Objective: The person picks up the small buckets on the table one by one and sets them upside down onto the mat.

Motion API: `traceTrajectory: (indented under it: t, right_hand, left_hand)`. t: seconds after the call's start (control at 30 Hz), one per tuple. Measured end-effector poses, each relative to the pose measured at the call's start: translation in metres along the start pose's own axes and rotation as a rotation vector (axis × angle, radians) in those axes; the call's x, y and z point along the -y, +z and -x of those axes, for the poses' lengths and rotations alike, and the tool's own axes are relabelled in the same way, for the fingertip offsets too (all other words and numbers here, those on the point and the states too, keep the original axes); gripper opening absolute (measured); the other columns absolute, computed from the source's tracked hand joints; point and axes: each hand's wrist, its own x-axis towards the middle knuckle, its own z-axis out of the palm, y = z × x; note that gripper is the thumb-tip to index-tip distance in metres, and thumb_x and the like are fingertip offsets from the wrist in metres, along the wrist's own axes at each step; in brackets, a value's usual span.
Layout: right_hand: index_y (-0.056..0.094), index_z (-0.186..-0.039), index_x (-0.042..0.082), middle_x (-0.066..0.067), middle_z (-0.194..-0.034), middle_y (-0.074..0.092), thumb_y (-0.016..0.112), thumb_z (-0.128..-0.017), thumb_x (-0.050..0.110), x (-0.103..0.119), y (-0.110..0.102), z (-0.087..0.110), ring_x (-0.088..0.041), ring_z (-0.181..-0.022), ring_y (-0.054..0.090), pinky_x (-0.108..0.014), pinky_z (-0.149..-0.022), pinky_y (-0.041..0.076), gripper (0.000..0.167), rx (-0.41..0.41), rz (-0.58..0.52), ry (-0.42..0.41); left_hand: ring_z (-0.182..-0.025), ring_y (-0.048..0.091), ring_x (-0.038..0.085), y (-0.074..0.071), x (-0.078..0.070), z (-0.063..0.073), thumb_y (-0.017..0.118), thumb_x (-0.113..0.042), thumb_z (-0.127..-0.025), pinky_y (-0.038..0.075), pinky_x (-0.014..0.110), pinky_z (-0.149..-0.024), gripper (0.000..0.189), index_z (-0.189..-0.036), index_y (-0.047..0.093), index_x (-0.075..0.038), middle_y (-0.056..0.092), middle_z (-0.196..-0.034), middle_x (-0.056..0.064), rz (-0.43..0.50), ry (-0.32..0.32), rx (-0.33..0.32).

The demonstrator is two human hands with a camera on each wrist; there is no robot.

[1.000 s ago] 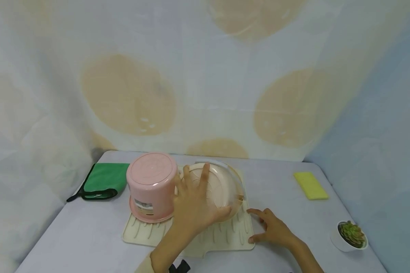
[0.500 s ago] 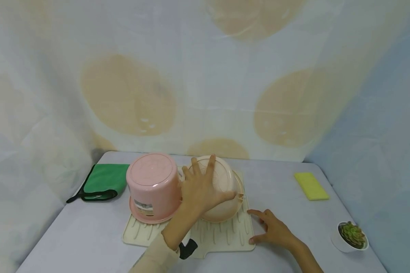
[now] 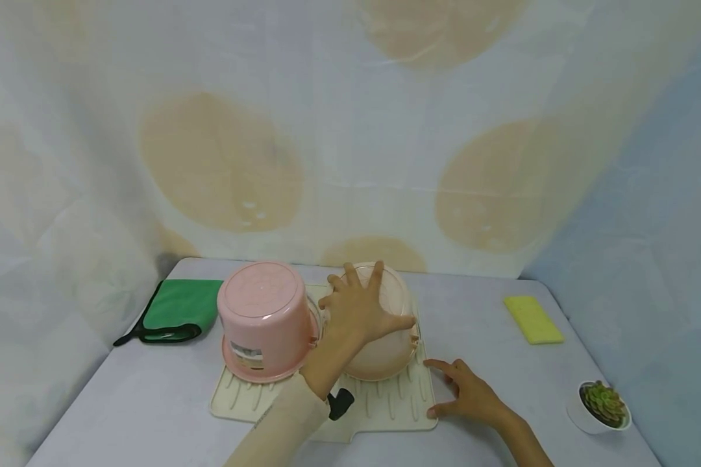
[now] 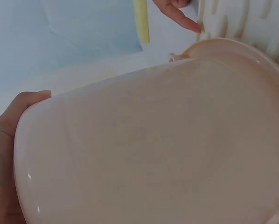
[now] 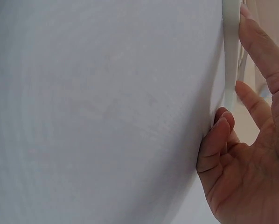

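An upturned pale peach bucket [image 3: 380, 357] stands rim down on the right half of a cream ridged drying mat [image 3: 385, 405]. My left hand [image 3: 356, 311] lies spread over its base; the thumb reaches the base's right edge. In the left wrist view, the bucket wall [image 4: 153, 140] fills most of the frame, and a bent digit of that hand [image 4: 6, 140] touches the base edge. An upturned pink bucket [image 3: 263, 324] sits on the mat's left half. My right hand [image 3: 473, 395] touches the mat's right edge with thumb and forefinger apart; its other fingers [image 5: 216, 144] are loosely bent.
A folded green cloth with black trim [image 3: 181, 305] lies left of the pink bucket. A yellow sponge [image 3: 533, 320] and a white pot with a succulent [image 3: 600, 405] are on the right side of the white table [image 3: 152, 402]. Patterned sheets [image 3: 356, 130] enclose the back and sides.
My left hand has shifted away and to the right with the peach bucket, which has settled rim down. Its raised handle has dropped out of sight behind. My right hand stays still.
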Motion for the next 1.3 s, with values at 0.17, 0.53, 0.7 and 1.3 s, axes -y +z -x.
traceTrajectory:
  t: [0.17,0.53,0.7,1.3]
  right_hand:
    - [0.052,-0.142,0.018,-0.004,-0.092,0.039,0.089,-0.068,0.042,-0.001,-0.001,0.0,-0.009,-0.069,0.037,-0.021,-0.057,0.034,0.086,0.007,-0.001,0.023]
    - [0.053,-0.142,0.019,-0.004,-0.093,0.04,0.089,-0.067,0.043,0.0,-0.002,0.001,-0.01,-0.07,0.037,-0.022,-0.058,0.033,0.087,0.015,0.0,0.064]
    - [0.052,-0.143,0.018,-0.004,-0.093,0.04,0.089,-0.068,0.041,0.002,-0.001,0.003,-0.01,-0.07,0.037,-0.022,-0.058,0.032,0.086,0.026,-0.026,0.065]
    - [0.052,-0.143,0.018,-0.004,-0.093,0.04,0.087,-0.07,0.041,-0.007,0.003,0.0,-0.009,-0.071,0.037,-0.022,-0.058,0.034,0.084,0.019,-0.033,0.004]
  left_hand:
    - [-0.135,0.034,0.057,0.001,-0.011,-0.009,0.057,-0.093,-0.06,0.049,0.068,-0.077,0.121,-0.159,0.018,-0.035,0.022,-0.158,0.029,-0.043,0.004,0.037]
    - [-0.135,0.035,0.057,0.005,-0.017,-0.023,0.054,-0.095,-0.061,0.051,0.065,-0.076,0.119,-0.159,0.016,-0.038,0.023,-0.159,0.026,-0.095,-0.011,0.109]
    - [-0.135,0.035,0.057,0.006,-0.019,-0.026,0.054,-0.094,-0.062,0.05,0.066,-0.079,0.118,-0.159,0.017,-0.038,0.023,-0.159,0.026,-0.091,-0.019,0.15]
    - [-0.139,0.029,0.057,0.006,-0.019,-0.031,0.05,-0.098,-0.06,0.045,0.071,-0.086,0.122,-0.159,0.013,-0.038,0.017,-0.162,0.026,-0.067,-0.031,0.193]
